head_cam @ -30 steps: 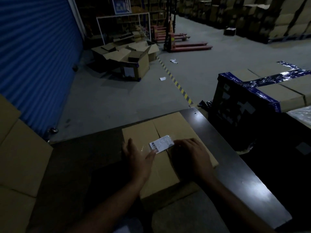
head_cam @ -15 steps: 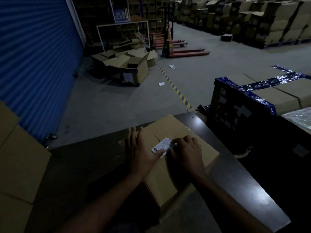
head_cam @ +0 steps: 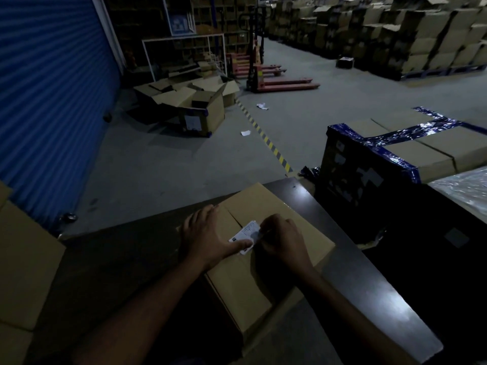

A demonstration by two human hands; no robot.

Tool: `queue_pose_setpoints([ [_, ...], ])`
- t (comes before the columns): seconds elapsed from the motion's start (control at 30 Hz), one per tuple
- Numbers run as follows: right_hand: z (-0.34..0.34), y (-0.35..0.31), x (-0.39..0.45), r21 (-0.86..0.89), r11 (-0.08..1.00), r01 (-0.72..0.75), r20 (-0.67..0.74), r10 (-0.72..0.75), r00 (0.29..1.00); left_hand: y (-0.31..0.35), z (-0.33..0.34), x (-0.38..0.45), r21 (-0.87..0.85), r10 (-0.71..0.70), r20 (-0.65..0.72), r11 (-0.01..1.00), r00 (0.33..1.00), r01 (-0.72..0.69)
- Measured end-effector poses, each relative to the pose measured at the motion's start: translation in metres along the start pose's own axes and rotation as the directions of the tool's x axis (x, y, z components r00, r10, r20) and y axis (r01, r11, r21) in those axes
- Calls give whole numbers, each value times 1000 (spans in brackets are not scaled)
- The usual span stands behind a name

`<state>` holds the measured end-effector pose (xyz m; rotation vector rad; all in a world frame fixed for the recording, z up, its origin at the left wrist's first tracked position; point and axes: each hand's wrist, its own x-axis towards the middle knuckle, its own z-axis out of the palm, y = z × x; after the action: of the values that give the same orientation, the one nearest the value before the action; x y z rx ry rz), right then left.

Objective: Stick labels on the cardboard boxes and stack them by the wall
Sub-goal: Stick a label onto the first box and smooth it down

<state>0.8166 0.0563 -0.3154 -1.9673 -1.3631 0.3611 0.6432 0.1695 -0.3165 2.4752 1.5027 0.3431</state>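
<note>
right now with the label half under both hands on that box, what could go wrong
1. The label lies skewed across the seam of the cardboard box; pressed as is, it may set crooked or wrinkle.
2. The right hand curls over its edge while the left hand thumb pins it, so pulling could tear it.
3. The box overhangs the table near edge; hard pressing might tip it.

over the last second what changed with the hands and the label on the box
The right hand went from lying flat on the cardboard box to curling its fingers at the right end of the label. The left hand slid its thumb onto the label's near end, fingers spread on the box top. The box turned slightly on the dark table. The label stays on the seam.
</note>
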Motion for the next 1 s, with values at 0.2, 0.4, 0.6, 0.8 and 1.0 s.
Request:
queue_pose_setpoints([
  [0.2, 0, -1, 1, -4, 1000, -21, 19, 21, 1000, 1, -4, -3, -3, -3, -4, 1000, 1000, 3],
  [0.4, 0, -4, 0, -1, 1000, 3, 25, -3, 1000, 0, -4, -5, 14, -12, -35, 1000, 999, 12],
  [0.6, 3, -6, 1, 5, 1000, 24, 51, -24, 998, -3, -6, -12, 17, -55, -66, 998, 996, 56],
  [0.8, 7, -3, 8, 34, 999, 10, 80, -13, 997, -5, -6, -17, 5, -73, -78, 997, 994, 74],
  [1.0, 8, -5, 8, 77, 996, 48, 109, -56, 992, -5, -7, -20, -7, -89, -67, 996, 994, 89],
])
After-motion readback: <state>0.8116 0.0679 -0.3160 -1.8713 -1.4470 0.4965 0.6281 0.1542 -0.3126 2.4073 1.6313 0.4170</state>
